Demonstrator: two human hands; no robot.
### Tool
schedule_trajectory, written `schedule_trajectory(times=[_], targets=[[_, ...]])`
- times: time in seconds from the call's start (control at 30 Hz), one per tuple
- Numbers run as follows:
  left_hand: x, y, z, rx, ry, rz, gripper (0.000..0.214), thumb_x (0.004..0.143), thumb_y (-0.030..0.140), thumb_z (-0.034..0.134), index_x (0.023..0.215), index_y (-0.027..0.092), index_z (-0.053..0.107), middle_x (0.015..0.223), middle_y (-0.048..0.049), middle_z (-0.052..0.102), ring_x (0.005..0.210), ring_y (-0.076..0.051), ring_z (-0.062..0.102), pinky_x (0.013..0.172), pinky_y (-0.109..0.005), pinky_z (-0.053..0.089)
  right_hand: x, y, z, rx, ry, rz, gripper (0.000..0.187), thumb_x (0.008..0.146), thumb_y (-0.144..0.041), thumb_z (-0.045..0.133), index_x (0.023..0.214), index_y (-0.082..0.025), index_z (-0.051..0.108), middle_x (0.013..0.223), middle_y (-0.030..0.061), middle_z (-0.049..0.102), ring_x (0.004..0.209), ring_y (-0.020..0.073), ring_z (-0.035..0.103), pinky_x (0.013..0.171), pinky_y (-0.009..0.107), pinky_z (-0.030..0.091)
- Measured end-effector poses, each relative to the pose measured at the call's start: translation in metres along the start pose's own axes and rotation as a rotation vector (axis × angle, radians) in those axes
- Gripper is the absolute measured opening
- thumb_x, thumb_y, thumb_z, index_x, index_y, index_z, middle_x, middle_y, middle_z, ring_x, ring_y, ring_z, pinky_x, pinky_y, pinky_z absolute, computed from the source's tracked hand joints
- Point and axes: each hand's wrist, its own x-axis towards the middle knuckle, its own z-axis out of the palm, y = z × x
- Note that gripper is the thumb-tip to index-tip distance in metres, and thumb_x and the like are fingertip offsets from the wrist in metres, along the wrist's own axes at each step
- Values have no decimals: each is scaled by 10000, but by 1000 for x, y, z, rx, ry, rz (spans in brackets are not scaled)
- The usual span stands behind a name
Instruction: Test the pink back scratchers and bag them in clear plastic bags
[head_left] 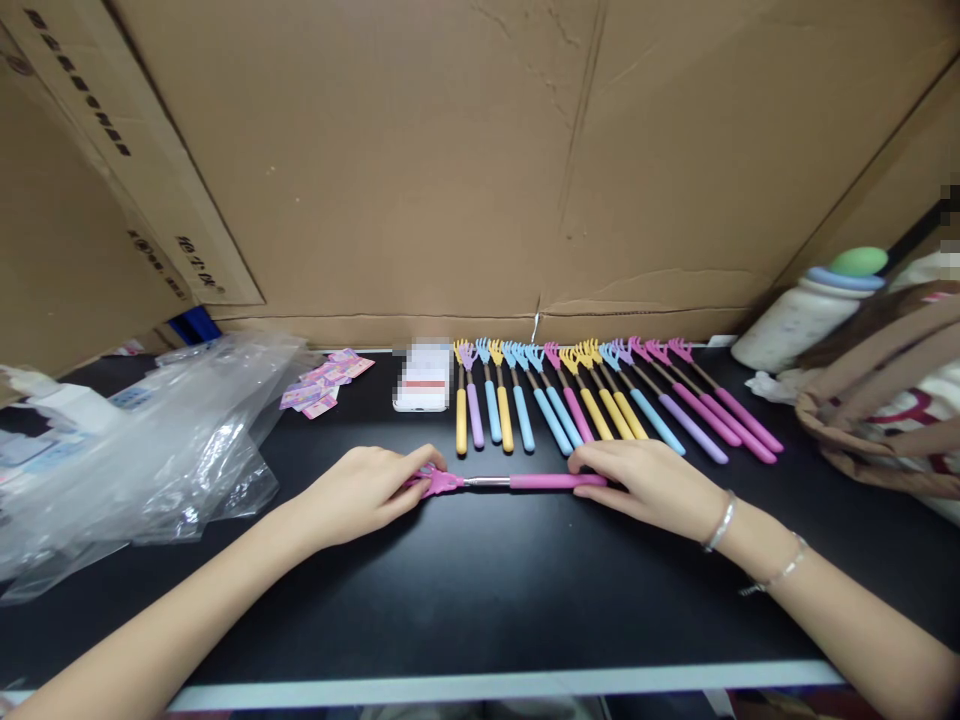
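Currently, your left hand (369,494), fingers nearly closed, pinches the pink back scratcher (544,482) by its claw; your right hand (646,484), similarly curled, grips its handle, crosswise over the black table (480,600).

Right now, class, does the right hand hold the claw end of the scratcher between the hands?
No, the right hand holds the pink handle, while the left hand holds the claw end.

Cardboard wall (420,180) behind black table (480,590)
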Motion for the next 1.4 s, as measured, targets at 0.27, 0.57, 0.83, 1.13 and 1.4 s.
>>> schedule_trajectory(times=[0.27, 0.57, 0.83, 1.13, 1.4], targets=[[2, -4, 2, 45, -14, 11, 261, 946, 344, 318, 1102, 292, 520, 783, 21, 665, 692, -165, 630, 631, -224, 355, -2, 1, 0, -1, -11, -17, 188, 921, -352, 423, 906, -227, 564, 853, 18, 662, 735, 167, 620, 624, 263, 397], [2, -5, 1, 88, -18, -9, 253, 956, 361, 318, 1117, 306, 506, 798, 35, 668, 699, -159, 631, 633, -230, 356, -2, -1, -2, 10, -29, 2, 176, 917, -344, 429, 899, -227, 560, 847, 12, 666, 722, 164, 618, 616, 258, 387], [1, -5, 0, 123, -12, -5, 288, 979, 332, 238, 1138, 290, 475, 883, 17, 682, 779, -165, 653, 674, -236, 395, -3, 1, -1, 19, -38, 23, 185, 918, -365, 435, 907, -227, 557, 851, 9, 665, 717, 164, 617, 618, 256, 383], [-1, -11, -1, 166, 130, 28, 265, 964, 349, 286, 1060, 266, 519, 889, 8, 660, 784, -144, 633, 672, -230, 405, -3, 2, 2, -7, -46, 46, 198, 917, -388, 434, 920, -234, 559, 825, 5, 664, 708, 167, 617, 625, 259, 387], [-4, -12, -5, 193, 170, 53, 232, 950, 316, 333, 1020, 274, 550, 890, 21, 641, 798, -124, 616, 654, -216, 399, -4, 1, 1, -5, -45, 44, 202, 917, -388, 432, 916, -234, 563, 817, 3, 666, 703, 170, 617, 625, 262, 388]])
